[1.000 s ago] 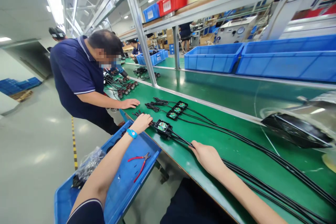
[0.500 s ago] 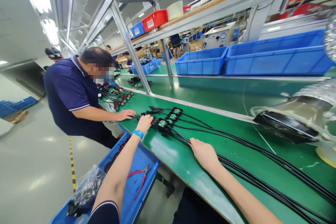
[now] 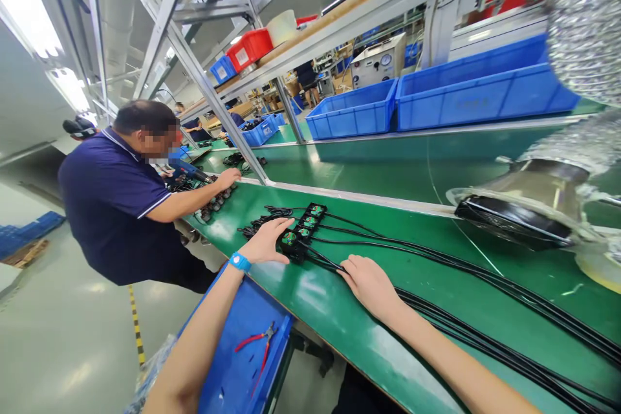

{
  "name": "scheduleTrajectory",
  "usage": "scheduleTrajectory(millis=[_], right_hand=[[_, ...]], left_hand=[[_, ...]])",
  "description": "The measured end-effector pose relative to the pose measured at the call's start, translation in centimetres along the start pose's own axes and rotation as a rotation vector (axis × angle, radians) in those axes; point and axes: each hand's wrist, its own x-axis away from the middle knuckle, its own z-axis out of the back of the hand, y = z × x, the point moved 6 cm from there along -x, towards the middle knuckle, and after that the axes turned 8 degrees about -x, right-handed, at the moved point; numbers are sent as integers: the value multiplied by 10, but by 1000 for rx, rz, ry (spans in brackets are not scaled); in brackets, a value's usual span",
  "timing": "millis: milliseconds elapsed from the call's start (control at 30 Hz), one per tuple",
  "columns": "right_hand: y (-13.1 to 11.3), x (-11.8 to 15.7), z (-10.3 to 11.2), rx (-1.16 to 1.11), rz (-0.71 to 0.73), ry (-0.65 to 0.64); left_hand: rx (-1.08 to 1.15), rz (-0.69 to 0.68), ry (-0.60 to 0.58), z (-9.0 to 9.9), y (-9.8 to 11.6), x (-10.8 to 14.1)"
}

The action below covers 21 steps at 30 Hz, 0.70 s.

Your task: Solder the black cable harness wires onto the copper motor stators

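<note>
Several black housings with green circuit boards (image 3: 305,226) lie in a row on the green bench (image 3: 310,294). My left hand (image 3: 266,240) is open at their left end, thumb and fingers spread beside the nearest housing. Black cables (image 3: 466,330) run from the housings to the lower right. My right hand (image 3: 366,281) is closed on these cables just right of the housings, fingertips pressed together over them. A bundle of thinner black leads (image 3: 252,226) lies behind my left hand, partly hidden by it.
Below the bench edge, a blue bin (image 3: 233,343) holds red-handled pliers (image 3: 264,343). A person (image 3: 111,200) works at the left, one arm over dark parts (image 3: 211,204). A metal post (image 3: 218,103) rises behind the bench. A foil duct with a black-rimmed hood (image 3: 524,207) stands at right.
My left hand has let go of the leads and opened beside the nearest housing. The other person's hand has drawn back toward the dark parts. The view has shifted slightly.
</note>
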Motion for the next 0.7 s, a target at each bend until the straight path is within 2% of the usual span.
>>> scheduleTrajectory(millis=[100,200,367,567,700], right_hand=[[0,3,0,-20,17,27],[0,6,0,-27,25,52],[-1,6,0,-27,40,57],[-2,6,-1,-5,32,49],[-3,6,-1,16,20,47]], left_hand=[[-5,-17,-88,-6,9,-16],[-59,-2,-152,-10,8,-21],[-91,-33,-127,-7,14,-21],[-77,-62,-134,-14,23,-24],[-114,-48,-129,-6,21,-23]])
